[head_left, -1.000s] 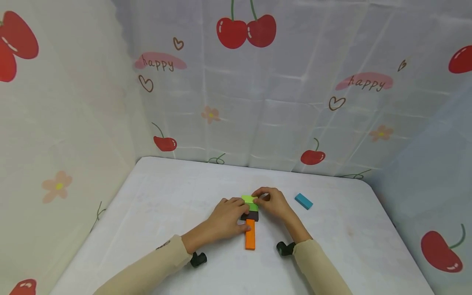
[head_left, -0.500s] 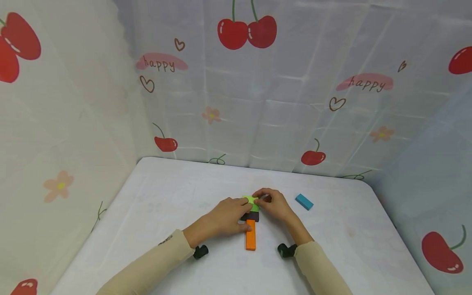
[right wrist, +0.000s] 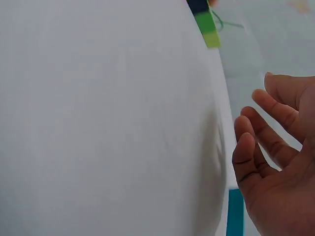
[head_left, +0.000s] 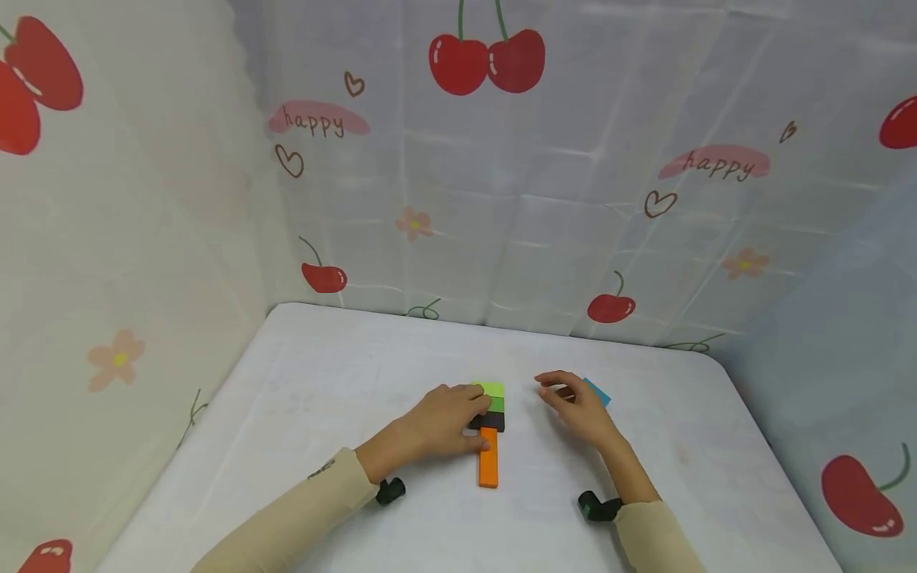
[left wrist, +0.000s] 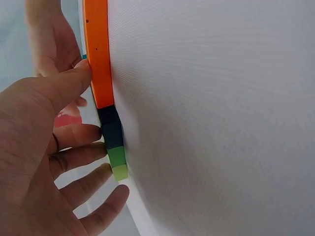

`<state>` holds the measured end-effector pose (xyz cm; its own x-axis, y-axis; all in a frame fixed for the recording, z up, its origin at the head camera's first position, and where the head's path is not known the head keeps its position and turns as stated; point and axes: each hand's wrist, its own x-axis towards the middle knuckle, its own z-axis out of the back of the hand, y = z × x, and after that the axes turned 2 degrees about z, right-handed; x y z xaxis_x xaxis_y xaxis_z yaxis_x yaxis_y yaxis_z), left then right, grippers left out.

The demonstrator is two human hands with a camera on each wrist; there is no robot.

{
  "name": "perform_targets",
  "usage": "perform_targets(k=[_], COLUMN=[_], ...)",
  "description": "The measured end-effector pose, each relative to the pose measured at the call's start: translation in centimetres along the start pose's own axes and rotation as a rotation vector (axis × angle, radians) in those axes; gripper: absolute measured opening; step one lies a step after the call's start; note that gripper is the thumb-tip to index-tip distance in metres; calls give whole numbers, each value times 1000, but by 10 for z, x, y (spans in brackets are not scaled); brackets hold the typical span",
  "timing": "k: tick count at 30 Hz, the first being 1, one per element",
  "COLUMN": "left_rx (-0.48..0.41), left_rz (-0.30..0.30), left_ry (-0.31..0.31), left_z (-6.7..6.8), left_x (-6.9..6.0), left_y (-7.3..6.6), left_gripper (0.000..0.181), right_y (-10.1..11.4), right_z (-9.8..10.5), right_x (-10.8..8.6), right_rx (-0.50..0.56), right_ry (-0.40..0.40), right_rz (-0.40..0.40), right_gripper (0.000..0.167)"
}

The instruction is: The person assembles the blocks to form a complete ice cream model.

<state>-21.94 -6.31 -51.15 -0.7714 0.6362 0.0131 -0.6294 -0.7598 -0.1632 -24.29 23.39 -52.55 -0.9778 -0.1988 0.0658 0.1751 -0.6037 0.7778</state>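
A row of blocks lies flat on the table. Nearest me is a long orange block [head_left: 489,468], followed by a black block [head_left: 495,422], a green block [head_left: 497,404] and a light green block [head_left: 495,389] at the far end. My left hand [head_left: 438,420] rests on the row from the left. In the left wrist view its thumb touches the orange block [left wrist: 100,59] and its spread fingers touch the darker and green ones. My right hand [head_left: 582,412] hovers loosely to the right, holding nothing. It partly hides a blue block [head_left: 598,392] behind it.
The white table [head_left: 358,350] runs back to a curtain [head_left: 501,239] printed with cherries, and more curtain stands at both sides. A black wrist device [head_left: 390,491] sits under the left wrist and another black device [head_left: 598,507] under the right.
My right hand has left the light green block and moved right, in front of the blue block. The left hand reached slightly farther over the row, then stayed there.
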Motion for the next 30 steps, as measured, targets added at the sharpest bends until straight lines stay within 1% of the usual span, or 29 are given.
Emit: perform_targets(k=[3,5,8,12,16,19,23,30], left_rx=[-4,-6,-9,-24,-37,-38,-41,-42], left_rz=[1,4,12,17,15,11,13,15], left_ry=[-1,-3,1,4,4,2,-1,-8], left_z=[1,0,0,-1,0,0,0,-1], left_x=[-1,-2,-2,-2,-2,-2,-2,-3], left_y=[0,1,1,1,0,-1,0,0], left_gripper=[46,46,48,48,47,48,48,47], right_y=[-11,-17,-24,-34,-44,-51,-54,-54], right_z=[18,29,43,54,58,58,57,56], right_x=[-7,-11,-14,-16,-17,-17,-16,-14], right_rx=[15,15,-21,-69,-104,-109,-114,-150], right_ry=[-84,-130,-189,-254,-278,-278,-282,-283], right_rz=[-14,-39,-133,-258,-329,-343,-320,-292], right_gripper=[32,34,37,37,38,39,38,31])
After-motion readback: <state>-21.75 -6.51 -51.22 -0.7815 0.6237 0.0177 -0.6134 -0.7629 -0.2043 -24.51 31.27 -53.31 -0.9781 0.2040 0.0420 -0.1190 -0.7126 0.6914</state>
